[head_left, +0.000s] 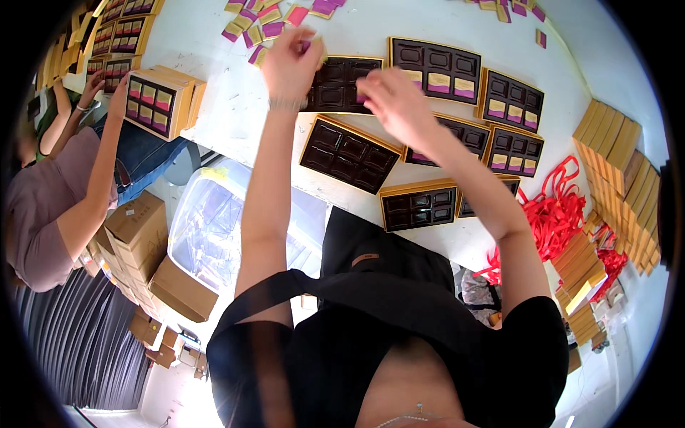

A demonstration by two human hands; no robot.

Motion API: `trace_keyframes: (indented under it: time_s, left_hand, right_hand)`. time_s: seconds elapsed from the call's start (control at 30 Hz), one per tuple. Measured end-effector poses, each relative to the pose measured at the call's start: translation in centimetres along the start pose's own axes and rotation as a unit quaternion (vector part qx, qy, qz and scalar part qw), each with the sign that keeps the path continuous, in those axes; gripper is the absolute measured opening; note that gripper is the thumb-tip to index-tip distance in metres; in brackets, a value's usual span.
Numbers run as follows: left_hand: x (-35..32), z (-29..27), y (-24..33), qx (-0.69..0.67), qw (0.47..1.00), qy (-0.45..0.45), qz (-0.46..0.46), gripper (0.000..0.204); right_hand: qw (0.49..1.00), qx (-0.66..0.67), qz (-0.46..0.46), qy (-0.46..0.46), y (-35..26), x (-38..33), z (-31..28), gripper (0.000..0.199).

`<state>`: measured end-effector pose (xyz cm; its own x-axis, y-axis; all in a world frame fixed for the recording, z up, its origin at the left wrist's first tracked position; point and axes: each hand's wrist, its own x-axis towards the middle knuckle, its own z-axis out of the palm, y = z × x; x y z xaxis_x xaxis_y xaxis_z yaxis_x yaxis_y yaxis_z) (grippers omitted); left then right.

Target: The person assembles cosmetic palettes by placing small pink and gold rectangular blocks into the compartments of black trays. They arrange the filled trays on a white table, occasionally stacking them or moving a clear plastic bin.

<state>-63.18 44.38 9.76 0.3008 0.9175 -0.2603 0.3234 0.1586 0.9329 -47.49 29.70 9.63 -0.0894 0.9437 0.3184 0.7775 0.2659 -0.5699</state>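
Two hands (289,68) (399,100) pinch packets (307,46) over a white table (235,85), cardboard boxes (139,232) at left.

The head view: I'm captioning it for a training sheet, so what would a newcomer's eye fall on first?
Probably the tangled red ribbon at the right, vivid against the pale table. Next, perhaps, the left hand and right hand at a dark compartmented tray, above centre. Then the loose gold, pink and purple packets scattered along the top, left of centre.
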Motion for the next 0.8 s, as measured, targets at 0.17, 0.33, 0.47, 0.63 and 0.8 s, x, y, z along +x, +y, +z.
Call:
trace_keyframes:
  time_s: [0.17, 0.33, 0.47, 0.63, 0.8]
  left_hand:
    - [-8.9, 1.4, -4.5, 0.142, 0.963, 0.155, 0.166, 0.017]
    - [-8.3, 1.9, -4.7, 0.260, 0.909, 0.240, 0.221, 0.014]
    - [-8.8, 2.7, -4.5, 0.346, 0.876, 0.260, 0.214, 0.022]
    - [-9.1, 2.2, -4.6, 0.381, 0.891, 0.189, 0.161, 0.021]
    - [-9.3, 1.9, -3.5, 0.409, 0.890, 0.141, 0.144, 0.021]
  right_hand:
    - [0.998, -0.046, -0.032, 0.027, -1.0, -1.5, 3.2, 0.029]
    - [0.991, -0.127, -0.049, -0.009, -1.7, -2.7, 2.8, 0.033]
    - [0.985, -0.168, -0.018, -0.044, -2.5, -3.2, 2.2, 0.040]
    - [0.987, -0.141, -0.017, -0.074, -2.8, -1.7, 0.9, 0.039]
    - [0.980, -0.174, 0.064, 0.072, 7.7, 8.0, -0.7, 0.024]
